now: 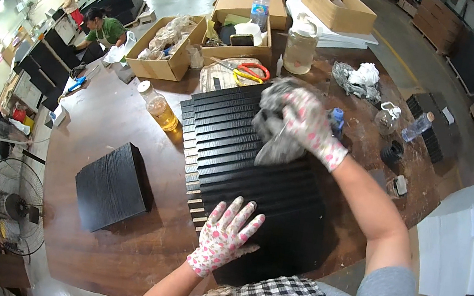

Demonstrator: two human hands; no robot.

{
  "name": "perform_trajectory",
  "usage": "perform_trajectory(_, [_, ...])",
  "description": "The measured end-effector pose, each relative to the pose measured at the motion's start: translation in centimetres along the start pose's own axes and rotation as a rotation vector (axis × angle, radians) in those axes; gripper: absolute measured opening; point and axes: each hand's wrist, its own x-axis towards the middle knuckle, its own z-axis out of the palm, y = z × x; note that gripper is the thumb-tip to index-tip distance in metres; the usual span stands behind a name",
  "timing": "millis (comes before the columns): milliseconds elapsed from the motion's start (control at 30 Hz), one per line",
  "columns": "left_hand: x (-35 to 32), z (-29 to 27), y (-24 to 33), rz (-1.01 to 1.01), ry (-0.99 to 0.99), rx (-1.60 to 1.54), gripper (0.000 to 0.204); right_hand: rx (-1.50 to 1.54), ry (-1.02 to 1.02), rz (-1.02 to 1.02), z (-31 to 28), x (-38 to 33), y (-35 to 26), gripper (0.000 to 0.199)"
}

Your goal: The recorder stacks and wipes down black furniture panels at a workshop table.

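A stack of black wood-grain boards [227, 140] lies fanned out in steps on the brown table in front of me, pale unpainted edges showing along its left side. My right hand [307, 122], in a white glove with pink flowers, is closed on a grey rag [276, 139] over the far right part of the stack; hand and rag are slightly blurred. My left hand [226, 234], gloved the same way, lies flat with fingers spread at the stack's near left edge. To the left, a separate black board pile [111, 189] rests on the table.
Beyond the stack are a bottle of yellow liquid [159, 108], orange-handled scissors [253, 70], cardboard boxes [166, 45] and a large clear jar [301, 46]. Crumpled plastic [358, 80] and small bottles [419, 126] sit at right. A floor fan [17, 206] stands left; a co-worker in green [106, 32] works beyond.
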Motion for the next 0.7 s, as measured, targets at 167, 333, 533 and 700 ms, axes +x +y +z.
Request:
perform_trajectory(167, [0.3, 0.4, 0.4, -0.007, -0.01, -0.004, 0.075, -0.437, -0.178, 0.17, -1.0, -6.3, 3.6, 0.025])
perform_trajectory(333, [-0.3, 0.5, 0.2, -0.018, 0.004, 0.015, 0.076, -0.628, -0.014, 0.405, -9.3, -9.9, 4.0, 0.029])
perform_trajectory(533, [0.0, 1.0, 0.3, -0.022, 0.031, -0.006, 0.073, -0.763, -0.099, 0.606, -14.0, -14.6, 5.9, 0.031])
perform_trajectory(700, [0.0, 0.3, 0.1, -0.05, 0.02, -0.019, 0.07, -0.806, -0.102, 0.421, -10.0, -13.9, 3.3, 0.052])
